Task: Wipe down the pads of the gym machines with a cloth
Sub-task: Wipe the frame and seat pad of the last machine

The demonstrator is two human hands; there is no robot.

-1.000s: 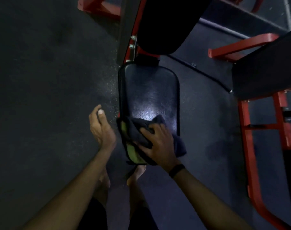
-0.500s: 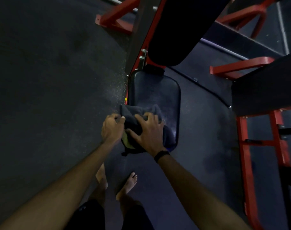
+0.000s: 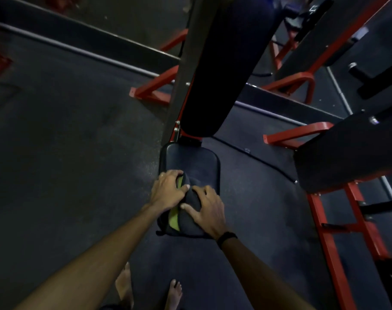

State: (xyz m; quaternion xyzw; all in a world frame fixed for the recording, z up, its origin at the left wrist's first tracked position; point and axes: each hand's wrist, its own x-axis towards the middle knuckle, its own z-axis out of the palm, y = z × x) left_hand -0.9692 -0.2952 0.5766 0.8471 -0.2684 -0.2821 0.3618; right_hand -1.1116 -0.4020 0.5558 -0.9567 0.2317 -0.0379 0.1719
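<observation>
Cloth (image 3: 191,199), dark with a yellow-green underside, bunched on the near end of the seat pad (image 3: 199,159), left hand (image 3: 167,193) gripping its far edge with curled fingers, right hand (image 3: 209,211) pressing spread fingers on top.

There are two hands: a left hand (image 3: 167,191) and a right hand (image 3: 207,210). There is one cloth (image 3: 186,217). There is one seat pad (image 3: 197,163) and one long back pad (image 3: 222,70). There are two bare feet (image 3: 124,285). There is one wristband (image 3: 226,237).
</observation>
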